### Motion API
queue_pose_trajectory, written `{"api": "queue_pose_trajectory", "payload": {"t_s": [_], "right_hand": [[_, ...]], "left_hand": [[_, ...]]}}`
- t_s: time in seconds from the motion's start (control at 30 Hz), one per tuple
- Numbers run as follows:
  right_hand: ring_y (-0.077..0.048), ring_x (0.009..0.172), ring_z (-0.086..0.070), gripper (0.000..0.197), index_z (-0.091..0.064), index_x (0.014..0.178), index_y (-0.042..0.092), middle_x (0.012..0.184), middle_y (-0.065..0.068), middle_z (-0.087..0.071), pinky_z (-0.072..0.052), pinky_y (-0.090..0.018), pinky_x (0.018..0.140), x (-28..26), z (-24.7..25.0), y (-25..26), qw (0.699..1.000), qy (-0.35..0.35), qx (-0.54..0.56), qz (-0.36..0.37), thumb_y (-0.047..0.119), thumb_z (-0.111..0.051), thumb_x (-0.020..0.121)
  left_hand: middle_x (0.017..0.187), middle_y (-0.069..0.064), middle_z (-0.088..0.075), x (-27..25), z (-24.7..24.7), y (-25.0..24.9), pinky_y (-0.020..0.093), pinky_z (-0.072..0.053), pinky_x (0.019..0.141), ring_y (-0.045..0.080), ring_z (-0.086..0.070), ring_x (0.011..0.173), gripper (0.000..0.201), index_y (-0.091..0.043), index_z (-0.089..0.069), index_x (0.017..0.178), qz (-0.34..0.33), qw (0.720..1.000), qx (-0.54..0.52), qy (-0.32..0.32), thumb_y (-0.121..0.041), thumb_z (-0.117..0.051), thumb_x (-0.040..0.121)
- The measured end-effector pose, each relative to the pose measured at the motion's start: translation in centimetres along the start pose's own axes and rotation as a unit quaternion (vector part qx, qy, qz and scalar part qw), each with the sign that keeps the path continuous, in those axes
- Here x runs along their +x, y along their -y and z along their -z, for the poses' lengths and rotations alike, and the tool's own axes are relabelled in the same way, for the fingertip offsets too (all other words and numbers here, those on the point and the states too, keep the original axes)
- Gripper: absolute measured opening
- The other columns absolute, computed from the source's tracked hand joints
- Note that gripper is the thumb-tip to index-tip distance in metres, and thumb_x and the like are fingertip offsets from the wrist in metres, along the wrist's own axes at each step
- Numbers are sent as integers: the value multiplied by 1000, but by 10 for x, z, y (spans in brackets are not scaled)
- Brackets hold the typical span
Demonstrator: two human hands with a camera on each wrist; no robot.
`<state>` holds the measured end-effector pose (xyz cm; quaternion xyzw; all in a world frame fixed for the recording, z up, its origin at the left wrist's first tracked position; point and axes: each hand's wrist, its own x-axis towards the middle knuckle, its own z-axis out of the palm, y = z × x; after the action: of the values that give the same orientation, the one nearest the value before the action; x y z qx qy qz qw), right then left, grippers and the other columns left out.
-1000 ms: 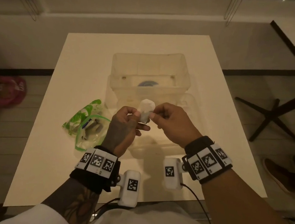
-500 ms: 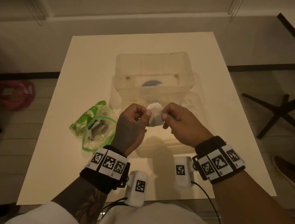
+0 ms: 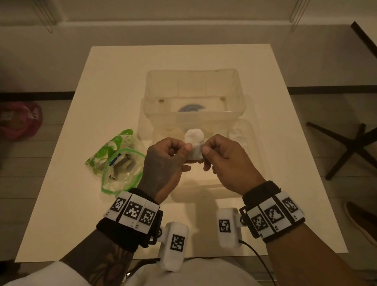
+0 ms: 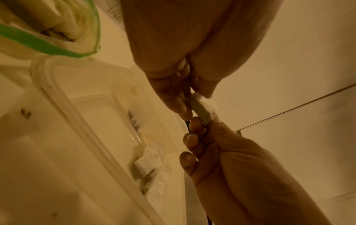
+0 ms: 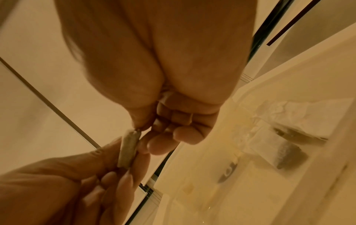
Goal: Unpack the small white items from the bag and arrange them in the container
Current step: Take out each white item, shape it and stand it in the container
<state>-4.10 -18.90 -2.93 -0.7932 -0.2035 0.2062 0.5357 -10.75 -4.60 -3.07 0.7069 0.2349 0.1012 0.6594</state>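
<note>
A small white wrapped item point(image 3: 194, 141) is held up between both hands above the near part of the clear container point(image 3: 239, 95). My left hand point(image 3: 186, 148) pinches its left edge and my right hand point(image 3: 205, 151) pinches its right edge, the other fingers curled. In the left wrist view the item point(image 4: 202, 109) shows edge-on between the fingertips, as it does in the right wrist view point(image 5: 128, 150). The green-rimmed clear bag point(image 3: 121, 166) lies open on the table left of my left hand, with more items inside.
A shallow clear tray or lid point(image 3: 249, 134) lies in front of the deep container and holds a few white packets point(image 4: 152, 166). The white table point(image 3: 110, 86) has bare surface at left and back. A black chair base point(image 3: 356, 143) stands on the floor to the right.
Both hands keep their pinch on the white item and have worked it slightly between the fingertips. They stay over the near side of the container; the head view has shifted a little.
</note>
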Motion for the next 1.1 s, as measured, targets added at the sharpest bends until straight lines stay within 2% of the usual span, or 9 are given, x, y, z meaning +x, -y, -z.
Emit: {"api": "queue_pose_trajectory", "payload": {"t_s": [0.17, 0.27, 0.4, 0.57, 0.63, 0.73, 0.87, 0.97, 1.1], "right_hand": [[-4, 63, -60, 9, -59, 96, 9, 77, 4, -68, -45, -18, 56, -1, 3, 0, 999, 36, 15, 2, 9, -50, 98], [-2, 64, -60, 9, -60, 96, 8, 81, 4, -70, -44, -13, 57, -2, 5, 1, 999, 45, -9, 5, 7, -52, 97], [-1, 62, -60, 10, -60, 93, 10, 79, 5, -69, -43, -11, 55, -1, 5, 1, 1000, 25, -19, 2, 9, -51, 97], [-3, 65, -61, 9, -59, 90, 14, 77, 7, -67, -45, -13, 60, 1, 9, 3, 997, 52, -49, 6, 11, -53, 96], [-7, 69, -61, 4, -58, 94, 15, 81, 7, -65, -47, -17, 64, 3, 9, 3, 997, 25, -65, 16, 14, -54, 96], [-12, 81, -60, 3, -57, 96, 21, 90, 11, -61, -49, -22, 69, 3, 9, 4, 997, -44, -51, 48, 18, -56, 95], [-4, 79, -57, 5, -65, 92, 22, 88, 15, -62, -48, -25, 68, 0, 7, 12, 997, -47, -1, 66, 22, -60, 93], [-4, 87, -61, 15, -65, 102, 25, 100, 16, -65, -52, -20, 74, 3, 6, 15, 997, -28, -10, 65, 33, -66, 89], [-3, 82, -60, 20, -60, 96, 21, 92, 12, -63, -47, -10, 69, 5, 5, 16, 996, -64, -24, 59, 34, -70, 85]], "left_hand": [[92, 10, -73, -1, 2, 2, 31, -58, 66, 18, -72, 85, 15, -9, -64, 94, 21, 999, -27, 10, -18, -54, 98], [102, 11, -70, -1, 4, 2, 34, -57, 75, 19, -66, 92, 18, -9, -64, 96, 36, 996, -64, 41, -20, -50, 100], [103, 9, -69, -2, 5, 0, 33, -52, 73, 16, -64, 92, 20, -12, -63, 94, 48, 987, -124, 88, -21, -46, 101], [99, 4, -73, -2, 7, -3, 39, -55, 76, 27, -66, 99, 18, -20, -70, 98, -13, 995, -42, 85, -31, -57, 95], [97, 2, -74, -2, 9, -5, 40, -56, 77, 25, -67, 98, 15, -21, -71, 100, -26, 995, -34, 93, -28, -58, 94], [98, -3, -75, -3, 8, -6, 37, -57, 78, 19, -68, 99, 13, -27, -71, 99, -17, 996, -52, 66, -27, -60, 93], [98, -2, -75, -2, 3, -5, 32, -57, 75, 21, -68, 97, 13, -24, -73, 100, 3, 995, -100, 16, -24, -63, 92], [96, 0, -75, -4, 1, -5, 34, -57, 76, 18, -70, 95, 15, -20, -73, 102, -15, 996, -81, 34, -23, -62, 93], [96, -1, -75, -4, 1, -3, 34, -58, 75, 18, -69, 94, 15, -22, -73, 101, -26, 996, -87, 25, -23, -61, 93]]}}
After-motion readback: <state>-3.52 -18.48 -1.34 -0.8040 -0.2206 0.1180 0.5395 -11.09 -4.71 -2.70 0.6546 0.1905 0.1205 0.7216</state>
